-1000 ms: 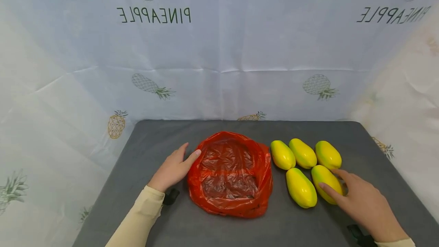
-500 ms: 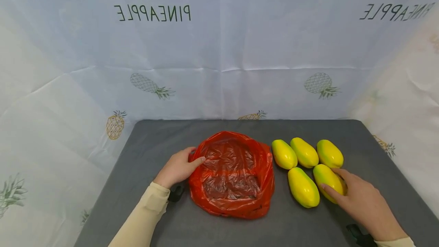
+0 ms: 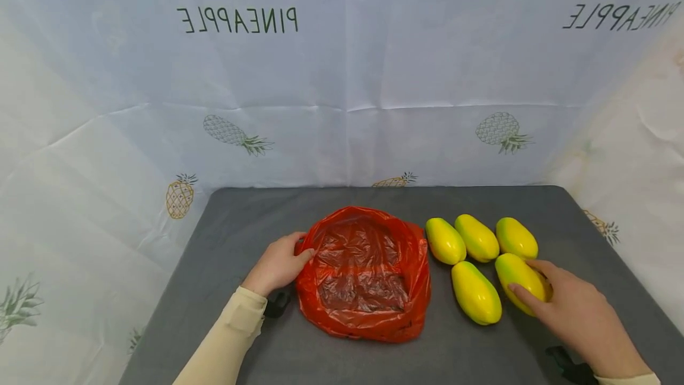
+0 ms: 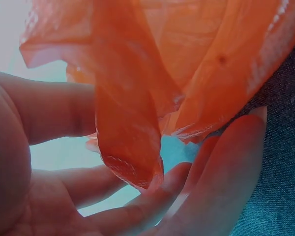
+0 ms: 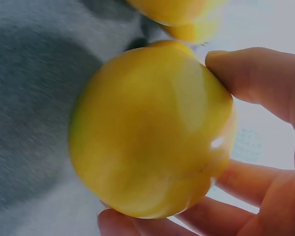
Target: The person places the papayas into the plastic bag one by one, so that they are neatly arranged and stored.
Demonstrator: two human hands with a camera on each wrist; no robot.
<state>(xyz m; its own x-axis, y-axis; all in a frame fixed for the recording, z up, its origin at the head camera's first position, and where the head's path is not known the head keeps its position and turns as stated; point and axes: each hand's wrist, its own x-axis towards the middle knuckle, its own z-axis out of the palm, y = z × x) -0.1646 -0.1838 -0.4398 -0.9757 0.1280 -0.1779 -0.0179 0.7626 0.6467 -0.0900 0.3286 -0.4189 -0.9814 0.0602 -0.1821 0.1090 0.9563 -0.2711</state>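
Note:
A red plastic bag [image 3: 363, 325] sits on the dark table with its mouth spread wide. At its left rim my left hand [image 3: 275, 266] holds the edge, thumb inside and fingers outside. In the left wrist view a fold of the bag [image 4: 128, 108] hangs between the thumb and the fingers. My right hand [image 3: 582, 314] grips a yellow papaya [image 3: 518, 281] with a greenish tinge, thumb on one side and fingers round the other. The right wrist view shows this papaya [image 5: 147, 132] large, end-on; whether it touches the table is unclear.
Several more papayas lie right of the bag, among them a front one [image 3: 477, 294] and a back one [image 3: 445, 241] near the bag's rim. The grey-covered table [image 3: 256, 207] ends at a pineapple-printed cloth [image 3: 320, 147] behind.
The left hand has shifted right and brought its thumb down over the bag's rim. The right hand and its papaya have moved slightly right, away from the neighbouring papaya in front.

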